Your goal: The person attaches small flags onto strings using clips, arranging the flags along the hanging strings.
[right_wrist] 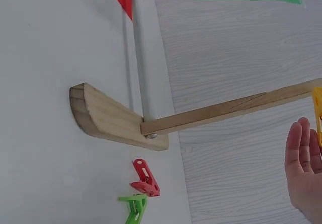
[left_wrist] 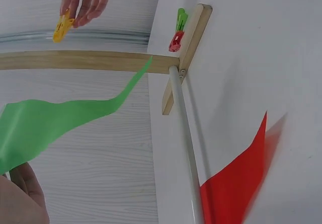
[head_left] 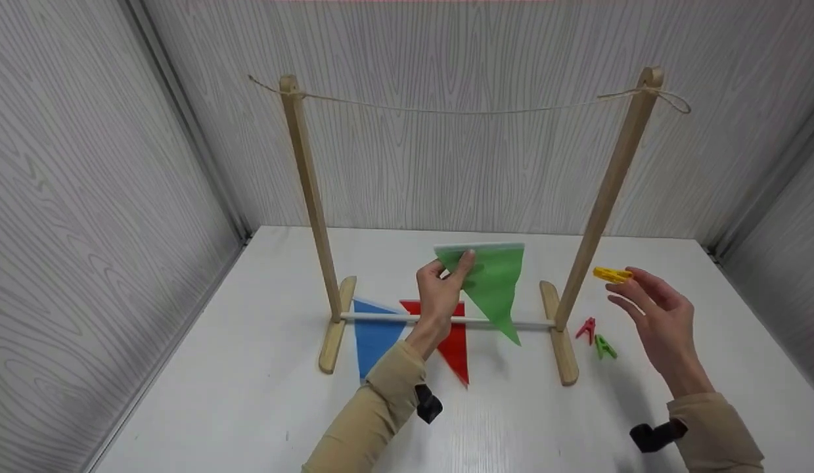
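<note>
My left hand (head_left: 439,289) pinches a green pennant (head_left: 497,276) near its white top edge, thumb in front, and its point hangs down over the white crossbar (head_left: 525,324). To the right of the stand, my right hand (head_left: 663,315) holds a yellow clothespin (head_left: 611,274) at the fingertips, raised above the table. Below that hand lie a red clothespin (head_left: 587,330) and a green clothespin (head_left: 604,347), close together. The right wrist view has the yellow clothespin (right_wrist: 318,108) cut off at its right edge.
A wooden stand has a left post (head_left: 309,197) and a right post (head_left: 610,190); a string (head_left: 446,112) sags between their tops. A blue pennant (head_left: 377,338) and a red pennant (head_left: 454,348) lie at the crossbar, partly behind my left arm. Wood-grain panels (head_left: 472,171) enclose the white table (head_left: 236,368).
</note>
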`<move>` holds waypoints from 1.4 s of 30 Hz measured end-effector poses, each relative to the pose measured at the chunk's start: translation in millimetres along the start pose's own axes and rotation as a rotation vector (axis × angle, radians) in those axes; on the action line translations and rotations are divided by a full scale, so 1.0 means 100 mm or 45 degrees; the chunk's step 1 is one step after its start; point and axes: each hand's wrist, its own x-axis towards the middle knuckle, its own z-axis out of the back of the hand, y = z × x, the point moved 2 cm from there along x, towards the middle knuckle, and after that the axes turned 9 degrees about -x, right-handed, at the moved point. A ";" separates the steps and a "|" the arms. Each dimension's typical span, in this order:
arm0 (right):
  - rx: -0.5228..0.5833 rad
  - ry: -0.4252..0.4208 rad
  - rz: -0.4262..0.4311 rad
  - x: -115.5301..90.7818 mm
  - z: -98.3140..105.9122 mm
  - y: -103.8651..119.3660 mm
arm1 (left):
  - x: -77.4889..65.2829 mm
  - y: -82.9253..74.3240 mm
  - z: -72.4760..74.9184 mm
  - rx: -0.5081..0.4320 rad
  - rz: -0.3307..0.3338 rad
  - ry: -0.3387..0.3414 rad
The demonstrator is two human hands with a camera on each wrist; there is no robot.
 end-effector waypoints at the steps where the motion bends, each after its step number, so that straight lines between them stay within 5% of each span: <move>1: 0.018 -0.004 0.020 0.01 -0.02 0.02 | 0.00 0.00 0.00 -0.003 0.004 -0.004; 19: 0.529 0.041 0.167 0.24 -0.29 0.43 | 0.06 -0.14 -0.08 -0.014 0.056 -0.020; 26: 0.547 0.048 0.267 0.35 -0.42 0.56 | 0.10 -0.22 -0.14 -0.017 0.024 -0.009; 35: 0.505 -0.069 0.422 0.46 -0.61 0.75 | 0.15 -0.32 -0.13 -0.029 0.039 -0.013; 42: 0.521 -0.032 0.573 0.60 -0.67 0.95 | 0.17 -0.41 -0.14 -0.039 0.020 0.004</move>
